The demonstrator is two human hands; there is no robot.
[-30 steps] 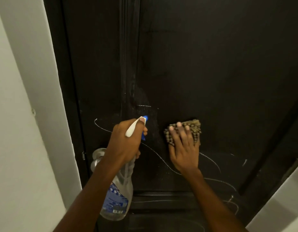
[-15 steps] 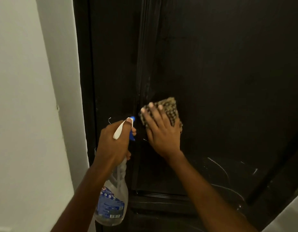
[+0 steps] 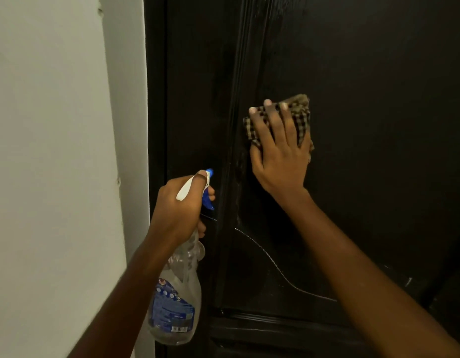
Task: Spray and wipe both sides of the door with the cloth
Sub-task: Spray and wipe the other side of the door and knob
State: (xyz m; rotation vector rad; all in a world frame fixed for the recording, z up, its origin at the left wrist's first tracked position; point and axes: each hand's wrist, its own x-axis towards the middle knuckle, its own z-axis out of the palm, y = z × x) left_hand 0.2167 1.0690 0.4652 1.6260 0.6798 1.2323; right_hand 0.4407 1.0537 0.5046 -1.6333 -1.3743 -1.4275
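A dark, almost black door fills the middle and right of the view. My right hand presses a folded brown checked cloth flat against the door panel, fingers straight and pointing up. To the lower left, my left hand grips the neck of a clear spray bottle with a blue label. Its white and blue trigger head points at the door, close to the raised moulding.
A white wall and pale door frame stand at the left. A vertical moulding ridge runs down the door. Thin pale curved lines cross the lower panel, above a horizontal rail.
My right hand has slid the cloth upward on the door panel. The view has swung right and up, so the round door knob has dropped out of sight. My left hand keeps holding the bottle.
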